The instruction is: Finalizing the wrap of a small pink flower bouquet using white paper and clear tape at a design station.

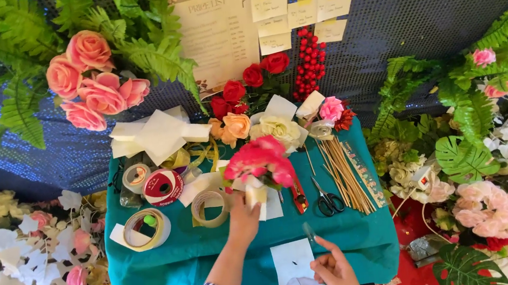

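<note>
A small bouquet of bright pink flowers [260,160], its stems wrapped in white paper, is held upright near the middle of the worktop [172,264], which is covered in a teal cloth. The left hand [244,216] is closed around the wrapped base from below — a full grip with the fingers curled about the paper. The right hand [337,271] is seen lower down, at the near edge; a thin clear strip [309,232], seemingly tape, is pinched between thumb and fingertips. Just left of that hand a white square of paper [292,261] lies flat on the cloth.

Beside the bouquet, to the left, a roll of clear tape [209,208] is laid, with a wider tape roll [144,229] and a red ribbon spool [163,187] beyond it. To the right are found a red cutter [299,197], black-handled scissors [328,199] and a bundle of thin wooden sticks [345,174]. Loose white paper sheets [159,135] and cream, peach and red artificial roses are ranged along the far edge — with ferns and pink roses [93,81] above.
</note>
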